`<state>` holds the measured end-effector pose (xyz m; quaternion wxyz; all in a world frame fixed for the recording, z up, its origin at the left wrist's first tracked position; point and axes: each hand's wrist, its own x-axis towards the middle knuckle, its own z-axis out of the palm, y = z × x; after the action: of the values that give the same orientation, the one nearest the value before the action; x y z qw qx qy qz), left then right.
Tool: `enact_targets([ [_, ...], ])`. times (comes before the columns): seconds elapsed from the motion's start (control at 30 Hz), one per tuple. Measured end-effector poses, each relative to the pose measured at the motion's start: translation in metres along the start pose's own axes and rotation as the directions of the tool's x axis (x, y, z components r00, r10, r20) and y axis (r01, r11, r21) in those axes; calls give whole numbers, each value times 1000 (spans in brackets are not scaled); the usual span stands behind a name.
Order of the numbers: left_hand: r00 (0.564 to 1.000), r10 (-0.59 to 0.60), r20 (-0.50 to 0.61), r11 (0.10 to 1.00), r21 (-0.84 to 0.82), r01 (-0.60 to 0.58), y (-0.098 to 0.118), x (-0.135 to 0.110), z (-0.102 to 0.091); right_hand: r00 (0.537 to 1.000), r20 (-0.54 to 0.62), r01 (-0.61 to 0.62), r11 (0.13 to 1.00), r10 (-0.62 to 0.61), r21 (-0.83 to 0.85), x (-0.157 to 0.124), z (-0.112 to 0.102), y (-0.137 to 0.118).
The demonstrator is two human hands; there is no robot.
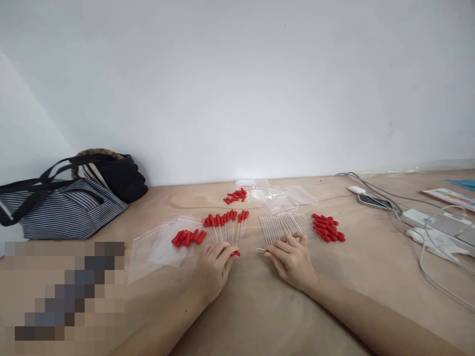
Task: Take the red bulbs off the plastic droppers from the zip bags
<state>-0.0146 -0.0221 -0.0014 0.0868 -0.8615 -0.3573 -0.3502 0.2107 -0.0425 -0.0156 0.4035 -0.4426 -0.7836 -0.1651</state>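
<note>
My left hand [215,269] is closed on a red rubber dropper bulb [236,254], which pokes out past the fingertips. Across a small gap, my right hand [292,261] pinches a clear glass dropper tube [260,249], its end pointing left toward the bulb. Beyond the left hand lies a row of droppers with red bulbs on their tubes [224,218]. Bare glass tubes [280,227] lie side by side behind the right hand, partly hidden by it. Loose red bulbs are heaped right of these tubes [328,228], and another heap [188,238] lies left of the droppers.
Clear plastic bags [159,249] lie flat at the left, under the bulb heap. More bags [276,198] and red-bulbed pieces [236,196] are near the wall. A striped bag [74,207] stands far left. Cables, a black device [374,201] and a power strip [415,217] occupy the right.
</note>
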Motion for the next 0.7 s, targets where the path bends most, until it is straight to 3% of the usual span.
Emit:
enact_targets([
  [0.13,988,-108,-112,989,84,118,-31,4,-12,989,33,-146,989,147,-33,1,0,1],
  [0.2,958,-232,-170,955,147,257,-52,6,-21,974,35,-223,973,225,-52,3,-1,3],
  [0.27,901,-395,-178,876,223,428,-70,6,-29,952,37,-301,951,304,-70,6,-2,6],
  [0.37,826,-543,-154,760,330,561,-86,7,-35,894,72,-435,894,443,-108,13,-3,15],
  [0.43,808,-575,-126,724,381,575,-87,8,-35,832,107,-529,837,544,-141,19,-2,23],
  [0.57,833,-527,-170,718,435,543,-77,9,-29,701,184,-648,723,689,-239,28,2,37],
  [0.7,921,-367,-135,824,413,389,-60,8,-21,605,281,-668,667,745,-330,37,9,41],
])
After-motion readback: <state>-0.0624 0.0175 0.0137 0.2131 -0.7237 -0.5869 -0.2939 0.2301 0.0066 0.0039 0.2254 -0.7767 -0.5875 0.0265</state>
